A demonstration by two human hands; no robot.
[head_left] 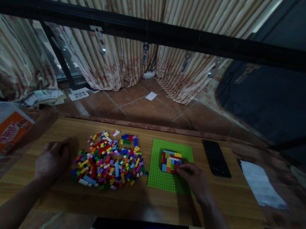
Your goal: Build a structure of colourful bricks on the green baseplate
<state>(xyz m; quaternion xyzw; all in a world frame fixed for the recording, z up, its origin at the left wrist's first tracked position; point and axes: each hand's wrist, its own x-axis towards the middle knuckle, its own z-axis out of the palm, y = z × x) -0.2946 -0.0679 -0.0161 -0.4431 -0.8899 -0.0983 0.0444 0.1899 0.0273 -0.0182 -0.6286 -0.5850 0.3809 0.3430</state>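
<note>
Right hand (195, 179) pinches the brick block (170, 162); left hand (52, 159) curled, grip unclear; orange label (5, 131), lettering blurred.

Dim light, soft shadows, faint glare on the tabletop (89, 200), blurry edges

Bare tabletop (89, 202) nearside — brick pile (108, 161) beyond

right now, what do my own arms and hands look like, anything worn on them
Both the left hand and the right hand look bare, with no gloves. No sleeve, watch or bracelet shows on the left forearm or the right forearm, as far as the picture reaches. It is too dim to rule out rings or small markings.
</note>
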